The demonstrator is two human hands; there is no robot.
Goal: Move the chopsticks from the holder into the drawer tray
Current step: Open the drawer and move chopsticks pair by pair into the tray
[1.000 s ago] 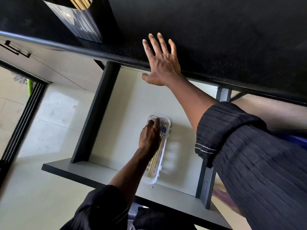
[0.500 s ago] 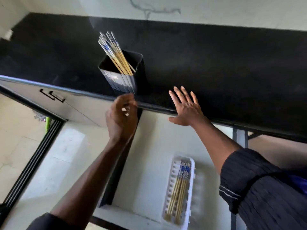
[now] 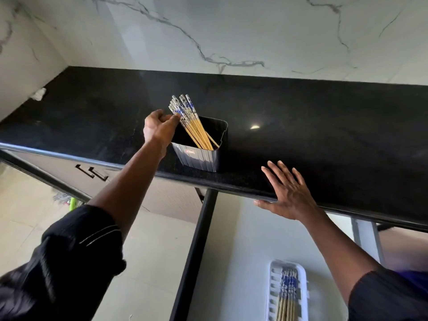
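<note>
Several chopsticks [image 3: 191,122] stand bundled in a black holder [image 3: 203,156] near the middle of the frame, their long axis slanting from the tips down in the holder's lower right corner up to the blue-and-white patterned ends at upper left. The holder sits on a black counter [image 3: 324,126], close to its front edge, with a white veined marble wall [image 3: 231,31] behind it. The left hand [image 3: 158,129] comes in from lower left, its fingertips [image 3: 176,117] curled against the patterned ends of the bundle; whether they have actually pinched a stick cannot be told. The right hand [image 3: 287,193] lies spread flat on the counter's front edge, fingers open, gripping nothing, well to the right of the holder. Below the counter an open drawer [image 3: 243,239] shows at lower centre, and in it, at the bottom of the frame, a white slotted tray [image 3: 303,295] holds more chopsticks [image 3: 287,295] lying side by side, patterned ends pointing up the frame toward the counter. Two dark cabinet handles [image 3: 92,173] show at left under the counter edge. Nothing stands between the holder and the tray except the counter's lip.
</note>
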